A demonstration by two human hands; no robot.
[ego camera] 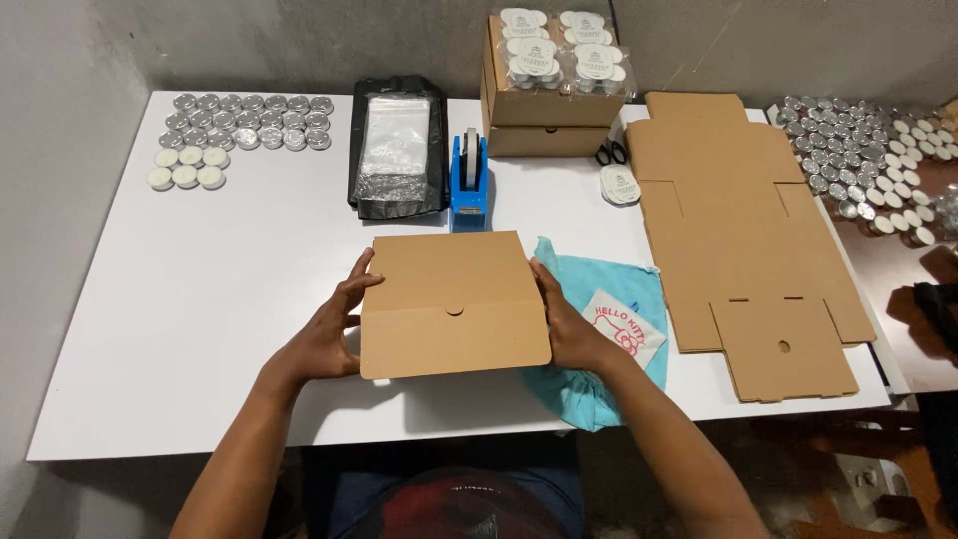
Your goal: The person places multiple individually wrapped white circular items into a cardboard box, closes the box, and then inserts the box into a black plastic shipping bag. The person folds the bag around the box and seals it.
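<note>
head view showed me both hands on a closed brown cardboard mailer box (pixel 454 304) near the front edge of the white table (pixel 200 299). the left hand (pixel 324 334) was spread wide against the box's left side, fingers up along the edge, and the right hand (pixel 569 324) pressed flat and open against its right side, so the box was clamped between the two palms rather than gripped. its lid was down with the front flap tucked, and i could not tell what, if anything, was inside.

as i judged it, the hold was by side pressure only; if either palm eased off, the box could tilt or slide, and squeezing harder might buckle the thin walls or pop the flap. its right side lay over a teal cloth bag (pixel 599 329), which could drag along with it.

just behind stood a blue tape dispenser (pixel 469 180) and a black pouch of clear plastic bags (pixel 397 145). farther back, stacked cardboard boxes (pixel 544 110) carried wrapped packs of tealights on top. flat unfolded box blanks (pixel 738 230) lay to the right, loose silver tealight cups (pixel 249 118) at far left.
</note>
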